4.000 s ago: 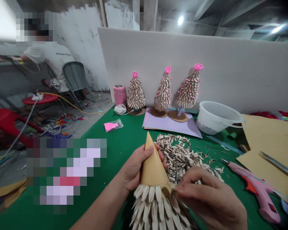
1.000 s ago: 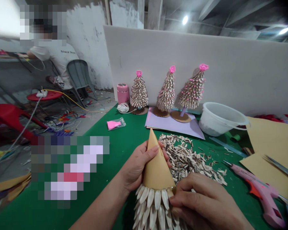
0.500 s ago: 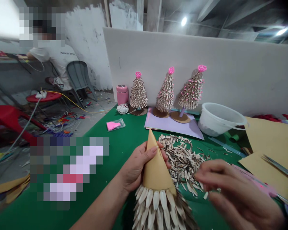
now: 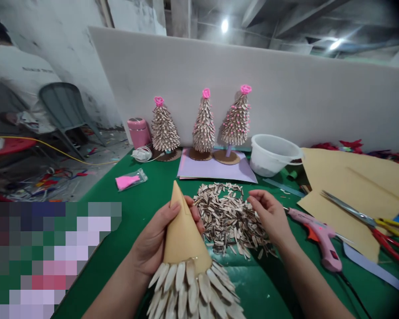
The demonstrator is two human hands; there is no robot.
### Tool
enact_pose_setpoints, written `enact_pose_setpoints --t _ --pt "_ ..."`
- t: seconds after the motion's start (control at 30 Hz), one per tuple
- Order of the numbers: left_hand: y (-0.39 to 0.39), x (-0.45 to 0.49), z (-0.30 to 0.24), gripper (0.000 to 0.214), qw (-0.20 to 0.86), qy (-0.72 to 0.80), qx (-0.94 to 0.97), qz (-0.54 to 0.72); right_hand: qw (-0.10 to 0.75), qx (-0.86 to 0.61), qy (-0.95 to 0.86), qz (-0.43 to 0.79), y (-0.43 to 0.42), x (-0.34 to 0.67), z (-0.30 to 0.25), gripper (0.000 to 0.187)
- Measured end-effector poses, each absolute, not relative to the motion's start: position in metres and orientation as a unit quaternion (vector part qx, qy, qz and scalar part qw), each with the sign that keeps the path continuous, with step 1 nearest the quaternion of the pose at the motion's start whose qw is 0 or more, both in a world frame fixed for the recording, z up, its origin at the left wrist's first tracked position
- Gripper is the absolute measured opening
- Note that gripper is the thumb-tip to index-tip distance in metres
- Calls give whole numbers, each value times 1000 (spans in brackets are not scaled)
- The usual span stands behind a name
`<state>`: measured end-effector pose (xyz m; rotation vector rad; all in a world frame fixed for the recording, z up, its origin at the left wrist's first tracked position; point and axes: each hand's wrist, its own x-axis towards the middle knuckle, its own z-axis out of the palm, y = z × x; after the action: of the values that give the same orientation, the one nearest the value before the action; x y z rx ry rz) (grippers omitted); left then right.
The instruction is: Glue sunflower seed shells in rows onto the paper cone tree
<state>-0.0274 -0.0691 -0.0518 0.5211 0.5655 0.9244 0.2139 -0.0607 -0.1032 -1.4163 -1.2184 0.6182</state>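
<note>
My left hand (image 4: pixel 158 230) is wrapped around the upper part of a tan paper cone (image 4: pixel 184 241), thumb on the front and fingers behind it. Rows of pale seed shells (image 4: pixel 186 283) overlap around the cone's lower part, and a glossy bead runs along the paper above the top row. The cone's bottom is cut off by the view. At the right edge of a loose heap of seed shells (image 4: pixel 226 217) is my right hand (image 4: pixel 269 212), thumb and fingertips drawn together. Whatever lies between those fingertips is too small to make out.
A pink glue gun (image 4: pixel 319 228) lies right of my right hand, beside scissors (image 4: pixel 355 210) on tan paper (image 4: pixel 339 173). Three shell-covered trees (image 4: pixel 204 128) stand behind, near a white tub (image 4: pixel 272 155). A small bag (image 4: pixel 131 179) lies left. A person (image 4: pixel 20 84) sits far left.
The view has swung right, bringing the glue gun and scissors fully into sight. My right hand has moved forward to the shell heap's edge. My left hand still grips the cone.
</note>
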Motion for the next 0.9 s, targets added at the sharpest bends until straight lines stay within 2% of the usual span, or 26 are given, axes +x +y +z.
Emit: enact_pose_setpoints --t 0.23,0.43,0.6,0.73,0.9 --pt "-67 -23 -57 14 830 287 228 420 433 -606 -619 250 -62 216 -118 18" --pt "-65 -23 -59 13 828 301 220 419 367 -585 -690 216 -67 214 -112 25" --pt "-66 -23 -59 13 830 303 213 417 309 -558 -742 207 -71 199 -104 20" --pt "-66 -23 -57 12 833 300 207 416 292 -558 -754 189 -69 194 -107 17" --pt "-65 -22 -58 13 830 307 206 417 310 -562 -736 216 -69 199 -107 11"
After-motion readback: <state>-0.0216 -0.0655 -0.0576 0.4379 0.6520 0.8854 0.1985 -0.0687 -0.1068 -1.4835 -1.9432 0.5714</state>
